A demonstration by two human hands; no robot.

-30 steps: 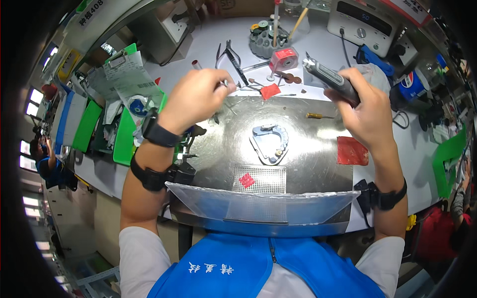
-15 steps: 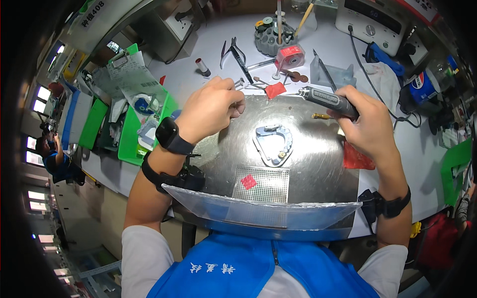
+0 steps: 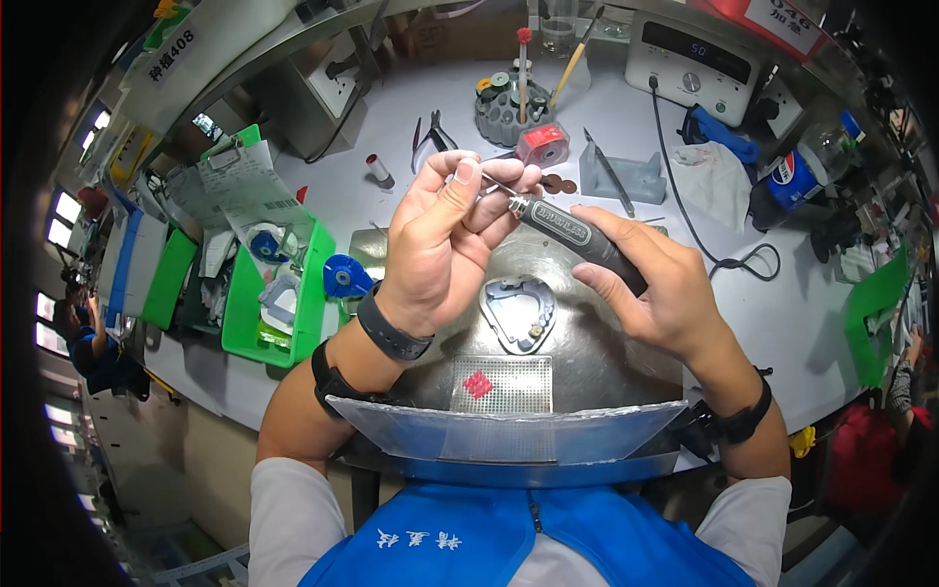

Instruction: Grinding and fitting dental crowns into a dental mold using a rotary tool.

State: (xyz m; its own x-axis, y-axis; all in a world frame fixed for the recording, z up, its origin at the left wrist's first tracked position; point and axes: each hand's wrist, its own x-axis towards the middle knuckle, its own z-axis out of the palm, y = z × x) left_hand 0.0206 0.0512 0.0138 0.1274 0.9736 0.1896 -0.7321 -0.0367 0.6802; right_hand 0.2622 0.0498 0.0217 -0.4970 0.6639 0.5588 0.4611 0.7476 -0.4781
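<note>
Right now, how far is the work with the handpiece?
In hand: the right hand holds the dark rotary handpiece, and the left hand pinches its thin tip. Left: the blue-grey dental model lies untouched on the metal tray.

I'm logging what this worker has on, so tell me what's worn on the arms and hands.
Both hands are bare, without gloves. The left hand has a dark grey watch-like band at the wrist and a black strap further up the forearm. The right hand has a black wrist strap. Short white sleeves cover the upper arms, beside a blue vest.
</note>
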